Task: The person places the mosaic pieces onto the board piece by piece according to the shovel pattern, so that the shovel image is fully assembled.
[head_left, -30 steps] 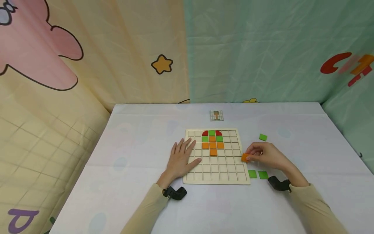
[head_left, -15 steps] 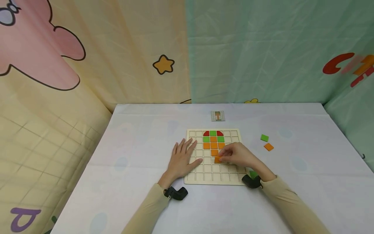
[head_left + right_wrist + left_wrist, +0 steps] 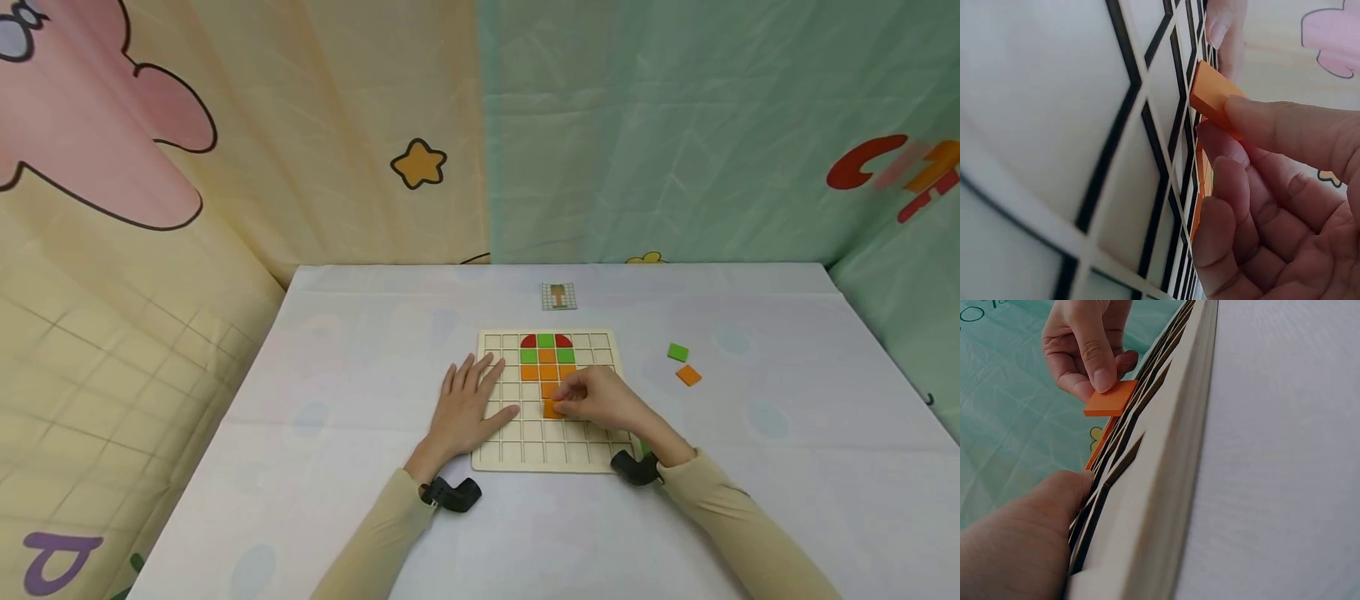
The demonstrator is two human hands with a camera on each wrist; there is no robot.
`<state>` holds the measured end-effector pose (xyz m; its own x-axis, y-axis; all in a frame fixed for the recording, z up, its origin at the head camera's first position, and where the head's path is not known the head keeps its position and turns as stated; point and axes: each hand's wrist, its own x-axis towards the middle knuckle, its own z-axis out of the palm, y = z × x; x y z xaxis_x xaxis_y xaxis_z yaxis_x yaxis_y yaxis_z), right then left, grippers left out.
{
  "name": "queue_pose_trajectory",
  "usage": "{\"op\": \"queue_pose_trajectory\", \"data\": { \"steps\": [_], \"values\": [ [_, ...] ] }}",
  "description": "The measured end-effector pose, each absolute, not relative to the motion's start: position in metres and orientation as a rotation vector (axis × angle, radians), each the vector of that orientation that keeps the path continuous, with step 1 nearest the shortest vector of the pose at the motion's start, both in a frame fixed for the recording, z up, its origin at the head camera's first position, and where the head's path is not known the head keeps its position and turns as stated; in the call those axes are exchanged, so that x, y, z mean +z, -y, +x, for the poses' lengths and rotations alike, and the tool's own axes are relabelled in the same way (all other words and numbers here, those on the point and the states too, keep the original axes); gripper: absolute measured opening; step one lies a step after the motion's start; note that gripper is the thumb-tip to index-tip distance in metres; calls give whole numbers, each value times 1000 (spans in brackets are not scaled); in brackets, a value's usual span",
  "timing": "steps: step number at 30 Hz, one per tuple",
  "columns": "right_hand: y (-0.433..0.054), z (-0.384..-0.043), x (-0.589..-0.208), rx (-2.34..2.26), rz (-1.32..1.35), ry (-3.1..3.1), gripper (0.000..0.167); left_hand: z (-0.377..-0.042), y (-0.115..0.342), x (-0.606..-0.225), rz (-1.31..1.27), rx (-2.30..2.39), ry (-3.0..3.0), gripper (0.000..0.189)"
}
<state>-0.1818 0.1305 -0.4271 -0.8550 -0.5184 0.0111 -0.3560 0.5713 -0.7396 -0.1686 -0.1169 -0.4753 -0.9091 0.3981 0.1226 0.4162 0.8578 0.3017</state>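
Observation:
A pale wooden grid board (image 3: 517, 455) lies on the table, with red, green and orange tiles set in its upper middle squares. My left hand (image 3: 467, 410) rests flat on the board's left side, fingers spread. With thumb and fingers, my right hand (image 3: 600, 397) pinches an orange square tile (image 3: 551, 409) just below the column of orange tiles. In the left wrist view that orange tile (image 3: 1110, 400) sits tilted at the grid surface, one edge against it. The right wrist view shows the thumb (image 3: 1266, 119) on the tile's upper face.
A loose green tile (image 3: 678, 352) and an orange tile (image 3: 688, 375) lie right of the board. Another green tile (image 3: 645, 447) shows partly behind the right wrist. A small card with a printed grid pattern (image 3: 558, 296) lies beyond the board.
My right hand has carried the orange tile leftward from the board's right edge to the square under the orange column. My left hand has stayed in place.

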Motion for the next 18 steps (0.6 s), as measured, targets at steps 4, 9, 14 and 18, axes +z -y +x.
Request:
{"op": "queue_pose_trajectory", "data": {
  "steps": [4, 9, 14, 18],
  "values": [
    [-129, -182, -426, -1131, -725, -2620, 4, -169, 117, -475, -646, -489, 2973, 75],
    [-126, -182, -424, -1102, -691, -2663, 4, -169, 118, -476, -648, -484, 2971, 75],
    [-122, -181, -425, -1038, -701, -2727, 9, -169, 118, -476, -651, -501, 2968, 75],
    [-126, -180, -423, -982, -684, -2775, 8, -169, 117, -475, -653, -500, 2973, 75]
  ]
}}
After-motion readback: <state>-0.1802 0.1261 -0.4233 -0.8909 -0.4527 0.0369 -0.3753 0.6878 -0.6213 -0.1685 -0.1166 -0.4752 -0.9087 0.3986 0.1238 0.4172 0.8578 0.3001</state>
